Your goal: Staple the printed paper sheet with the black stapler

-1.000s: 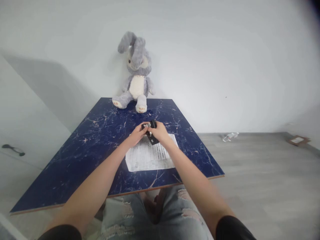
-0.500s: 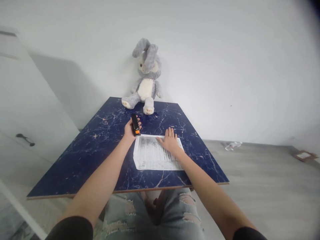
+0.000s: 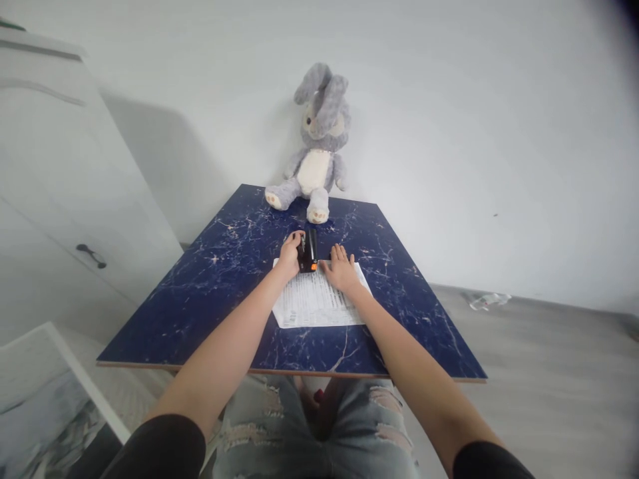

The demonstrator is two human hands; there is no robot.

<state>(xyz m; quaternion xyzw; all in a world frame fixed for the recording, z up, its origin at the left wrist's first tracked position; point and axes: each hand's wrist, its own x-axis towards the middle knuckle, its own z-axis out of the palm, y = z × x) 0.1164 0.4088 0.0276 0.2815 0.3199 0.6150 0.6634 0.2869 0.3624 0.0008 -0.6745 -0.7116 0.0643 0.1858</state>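
My left hand (image 3: 290, 254) is closed around a black stapler (image 3: 311, 247) with an orange patch at its near end. The stapler is over the top edge of a printed paper sheet (image 3: 312, 303); whether it touches the sheet I cannot tell. Flat on the upper right part of that paper lies my right hand (image 3: 342, 269), fingers stretched out, thumb pointing toward the stapler. The paper rests on a dark blue marbled table (image 3: 214, 293), partly hidden by both hands.
A grey plush rabbit (image 3: 315, 169) sits at the table's back edge against the white wall. To the left stands a white cabinet (image 3: 64, 193) with a dark handle. A clear plastic item (image 3: 490, 301) lies on the floor at right.
My left hand has moved right and turned over, bringing the stapler from beside the paper's top left corner to its upper edge. My right hand stays on the paper. The view has shifted left.
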